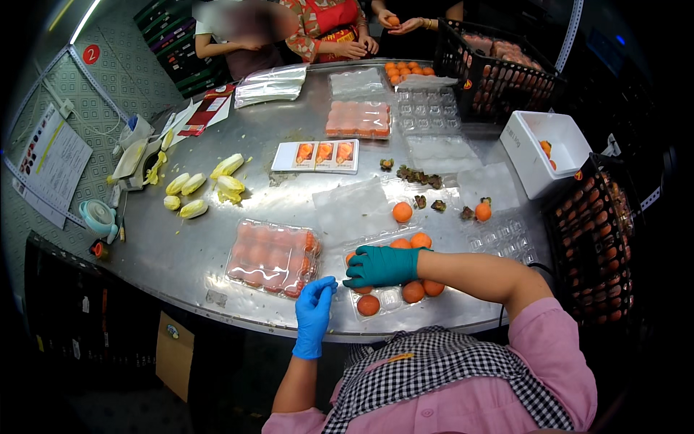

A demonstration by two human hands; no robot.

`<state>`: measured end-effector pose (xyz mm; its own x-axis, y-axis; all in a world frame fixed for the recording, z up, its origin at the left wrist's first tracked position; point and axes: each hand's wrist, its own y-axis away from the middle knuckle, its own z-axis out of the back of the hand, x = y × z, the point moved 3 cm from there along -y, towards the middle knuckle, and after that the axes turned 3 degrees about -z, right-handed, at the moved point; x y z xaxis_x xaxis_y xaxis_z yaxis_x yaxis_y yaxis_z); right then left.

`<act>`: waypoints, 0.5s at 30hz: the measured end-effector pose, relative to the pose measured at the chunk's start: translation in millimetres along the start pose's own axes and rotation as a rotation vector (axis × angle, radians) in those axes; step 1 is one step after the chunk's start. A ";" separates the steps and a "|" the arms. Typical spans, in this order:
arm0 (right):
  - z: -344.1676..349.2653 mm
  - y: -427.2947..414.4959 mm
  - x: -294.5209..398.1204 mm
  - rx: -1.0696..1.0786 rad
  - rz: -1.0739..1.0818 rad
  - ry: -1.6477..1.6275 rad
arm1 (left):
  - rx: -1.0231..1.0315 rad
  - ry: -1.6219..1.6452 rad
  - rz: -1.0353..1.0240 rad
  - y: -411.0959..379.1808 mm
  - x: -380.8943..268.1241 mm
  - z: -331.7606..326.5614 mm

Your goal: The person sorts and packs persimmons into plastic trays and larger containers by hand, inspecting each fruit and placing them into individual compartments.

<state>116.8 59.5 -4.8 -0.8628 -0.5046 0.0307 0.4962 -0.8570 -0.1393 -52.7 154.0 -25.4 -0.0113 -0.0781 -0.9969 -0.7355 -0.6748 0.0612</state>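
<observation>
My right hand [382,267], in a teal glove, lies palm down over a clear plastic tray [391,299] that holds several orange fruits [413,292]; what is under the palm is hidden. My left hand [315,304], in a blue glove, is raised at the table's near edge, just left of that tray, with fingertips together and no object visible in it. To its upper left sits a closed clear clamshell pack [271,255] of several orange fruits. One loose orange fruit [402,212] rests beyond the tray, beside a pale liner sheet [349,209].
Persimmon-like calyxes [418,176], endive heads [230,182] and printed label sheets [315,156] lie on the metal table [233,146]. A white foam box [542,157] and black crates [501,81] stand right. Co-workers' hands [404,24] show at the far side.
</observation>
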 end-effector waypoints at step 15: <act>51.5 31.6 9.7 -0.183 -0.652 -0.976 | 0.163 0.131 0.063 -3.7 -6.3 -35.2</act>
<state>129.0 22.1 42.1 -0.4694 0.0875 0.8786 -0.0991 -0.9940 0.0460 -26.1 131.2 -17.6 0.0200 -0.2183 -0.9757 -0.8358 -0.5392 0.1035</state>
